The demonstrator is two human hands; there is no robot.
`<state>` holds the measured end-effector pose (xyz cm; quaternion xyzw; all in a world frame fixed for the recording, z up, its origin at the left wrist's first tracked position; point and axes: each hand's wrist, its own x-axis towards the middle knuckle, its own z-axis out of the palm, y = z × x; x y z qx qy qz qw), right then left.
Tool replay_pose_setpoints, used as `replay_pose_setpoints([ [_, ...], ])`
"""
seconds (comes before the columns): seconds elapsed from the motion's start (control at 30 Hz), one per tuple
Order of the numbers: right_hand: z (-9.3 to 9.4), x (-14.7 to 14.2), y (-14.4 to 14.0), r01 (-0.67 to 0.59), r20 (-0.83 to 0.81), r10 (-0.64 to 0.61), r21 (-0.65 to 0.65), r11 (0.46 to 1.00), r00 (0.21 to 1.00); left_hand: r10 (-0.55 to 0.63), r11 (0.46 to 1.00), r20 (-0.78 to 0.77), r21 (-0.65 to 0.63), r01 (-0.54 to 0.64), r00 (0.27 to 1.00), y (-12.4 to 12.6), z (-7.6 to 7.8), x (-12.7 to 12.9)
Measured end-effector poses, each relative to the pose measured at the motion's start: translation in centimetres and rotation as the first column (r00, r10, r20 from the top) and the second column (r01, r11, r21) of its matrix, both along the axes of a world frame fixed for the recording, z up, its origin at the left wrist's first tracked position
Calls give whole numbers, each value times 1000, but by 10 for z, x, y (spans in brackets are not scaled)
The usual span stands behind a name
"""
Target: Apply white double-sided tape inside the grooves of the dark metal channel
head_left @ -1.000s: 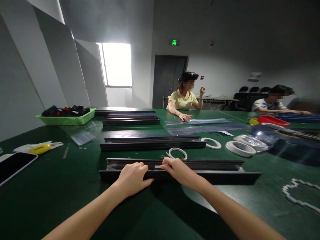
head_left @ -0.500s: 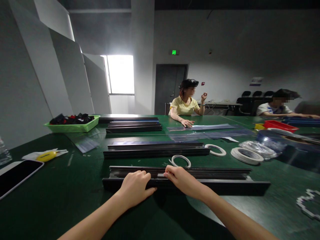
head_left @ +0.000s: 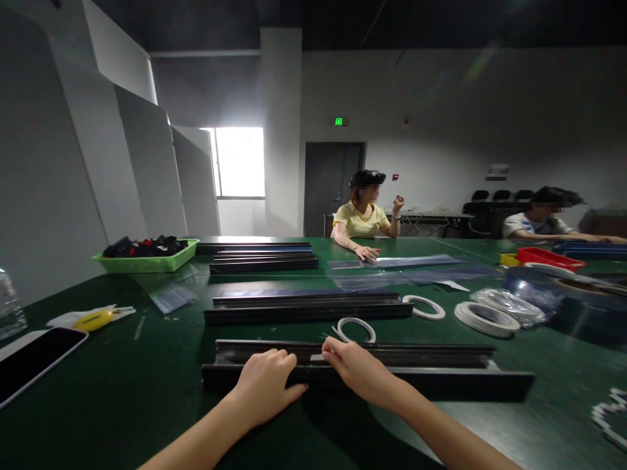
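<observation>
Green tabletop (head_left: 122, 365) in a dim workroom, my hands on the nearest stack of long black strips (head_left: 392, 369).

The stack lies straight across in front of me at 12 o'clock. My left hand (head_left: 267, 385) rests curled over its front edge, fingers closed on the top strip. My right hand (head_left: 357, 365) pinches something small on the strip; I cannot tell what, it is too small to see. If I press unevenly, the top strip could slide off the stack, or the small piece could go on crooked. The tape ring (head_left: 356, 329) just beyond, at 12 o'clock, could be knocked by my knuckles. Since the earlier frame my head has tipped up; hands and strips sit lower in view, otherwise unchanged.
</observation>
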<state>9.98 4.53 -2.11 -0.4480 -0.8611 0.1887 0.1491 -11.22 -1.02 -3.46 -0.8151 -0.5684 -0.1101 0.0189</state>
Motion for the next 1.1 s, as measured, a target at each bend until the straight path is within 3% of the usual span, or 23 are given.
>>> replay_pose_setpoints([
  [0.23,0,1,0,14,50,-15,8,1000,999,4,1000,2,-18,-4,1000,0,1,0],
  [0.77,0,-2,-3,-7,171,-20,161,987,985,-6,998,-8,-61,6,1000,-2,5,0],
  [1.1,-1,-2,-3,2,180,-30,153,988,983,-9,997,-27,-72,7,1000,-1,4,1],
])
